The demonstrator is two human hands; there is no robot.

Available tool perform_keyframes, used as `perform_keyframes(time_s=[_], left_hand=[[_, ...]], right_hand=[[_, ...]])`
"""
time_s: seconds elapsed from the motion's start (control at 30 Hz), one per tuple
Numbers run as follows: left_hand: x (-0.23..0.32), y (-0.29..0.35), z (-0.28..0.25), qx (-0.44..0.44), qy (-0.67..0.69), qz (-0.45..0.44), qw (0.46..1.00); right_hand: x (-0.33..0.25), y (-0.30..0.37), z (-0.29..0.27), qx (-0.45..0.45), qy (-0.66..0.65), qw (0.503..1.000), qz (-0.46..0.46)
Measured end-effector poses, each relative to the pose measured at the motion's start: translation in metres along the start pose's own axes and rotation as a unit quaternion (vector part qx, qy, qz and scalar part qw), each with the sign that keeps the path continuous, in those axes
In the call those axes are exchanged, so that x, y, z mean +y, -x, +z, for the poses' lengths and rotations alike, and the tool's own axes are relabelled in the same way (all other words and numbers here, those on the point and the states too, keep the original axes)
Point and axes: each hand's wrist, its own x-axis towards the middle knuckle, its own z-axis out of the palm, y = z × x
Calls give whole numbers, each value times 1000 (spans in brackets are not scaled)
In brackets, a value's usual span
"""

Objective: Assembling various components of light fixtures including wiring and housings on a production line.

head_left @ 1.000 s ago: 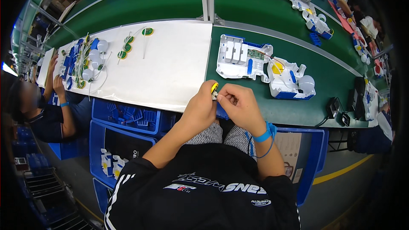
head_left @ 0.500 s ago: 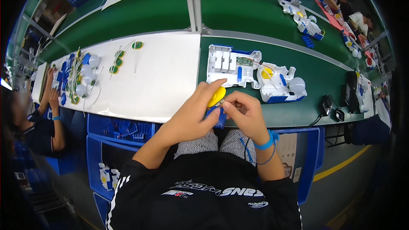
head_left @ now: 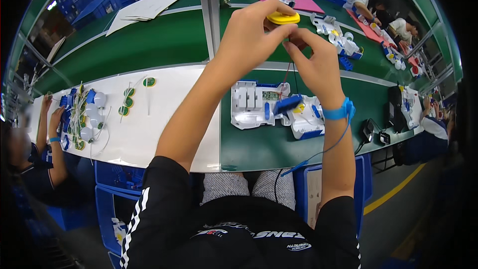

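Raised over the far side of the bench, my left hand (head_left: 251, 32) is closed on a round yellow cap (head_left: 284, 18). Close beside it, my right hand (head_left: 316, 62) has its thumb and fingers pinched near the top of thin dark and red wires (head_left: 295, 77); the fingertips partly hide each other. Those wires run down toward a blue plastic part (head_left: 287, 104). Whether this part hangs or rests on something I cannot tell. Below lie an open white and blue housing half with a circuit board (head_left: 241, 117) and a second white half (head_left: 303, 125), partly behind my right forearm.
A white sheet (head_left: 174, 114) covers the bench at left, with green round boards (head_left: 129, 102) and a pile of wired white domes (head_left: 92, 112). Another person's hands (head_left: 52, 119) work there. A metal post (head_left: 211, 15) stands ahead. Black devices (head_left: 368, 130) sit at right.
Both hands have risen and moved away from me, carrying the yellow cap up. The blue part, formerly under the cap by my hands, is now lower, over the housings. The wires are stretched upward.
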Motion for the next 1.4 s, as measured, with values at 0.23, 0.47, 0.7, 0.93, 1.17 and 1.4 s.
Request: perform_keyframes(time_s=[0.23,0.47,0.7,0.93,1.17,1.4], left_hand=[[-86,-11,11,27,-98,-48,994],[-112,24,34,3,61,-206,977],[-105,55,42,58,197,-220,954],[-138,85,66,171,337,-265,887],[-168,107,74,126,309,-287,898],[-176,110,69,131,278,-279,910]], right_hand=[[51,9,46,-41,-18,992,120],[93,48,110,-220,-80,958,165],[95,53,98,-279,-135,927,214],[107,64,85,-298,-47,939,167],[118,85,109,-295,-31,937,185],[119,76,114,-308,-18,939,154]])
